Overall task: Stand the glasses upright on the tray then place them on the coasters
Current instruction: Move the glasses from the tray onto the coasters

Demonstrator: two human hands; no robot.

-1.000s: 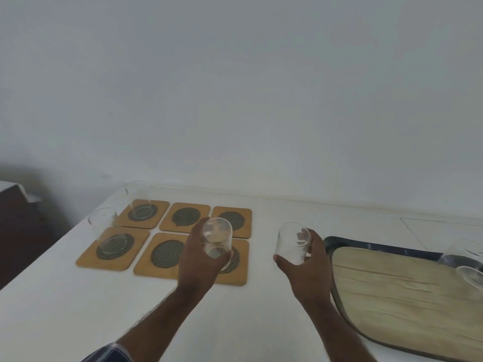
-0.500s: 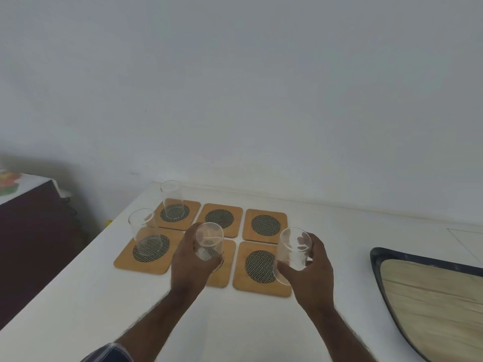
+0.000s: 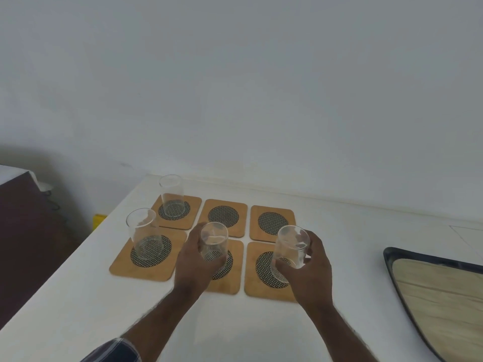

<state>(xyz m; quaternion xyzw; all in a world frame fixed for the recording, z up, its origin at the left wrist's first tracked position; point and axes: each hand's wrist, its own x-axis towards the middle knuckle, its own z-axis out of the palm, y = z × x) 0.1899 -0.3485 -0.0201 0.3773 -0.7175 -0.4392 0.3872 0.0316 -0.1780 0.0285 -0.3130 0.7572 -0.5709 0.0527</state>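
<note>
**Clear glasses coming down on the near coasters**

Glass fills both hands. The left hand [image 3: 194, 259] has its fingers [image 3: 188, 240] wrapped around a tumbler [image 3: 213, 244] held over the near middle coaster [image 3: 230, 279], its base low over the woven disc or already touching; which, I cannot tell. The right hand [image 3: 309, 270] closes its fingers [image 3: 317, 246] on a second tumbler [image 3: 291, 248], tilted slightly and just above the near right coaster [image 3: 257, 279].

Outward from the hands, two glasses already stand upright: one on the near left coaster [image 3: 122, 267], the other on the far left coaster [image 3: 193, 209]. The far middle coaster [image 3: 224, 216] and far right coaster [image 3: 273, 223] are bare.

By my reckoning two of six placements are done and two more are a moment from finished, needing only a level set-down and release. Two coasters would then be left. The tray [image 3: 394, 259] sits well apart on the white desk [image 3: 366, 244] to the right; its visible part carries no glass, and the rest is cut off by the frame edge.
</note>
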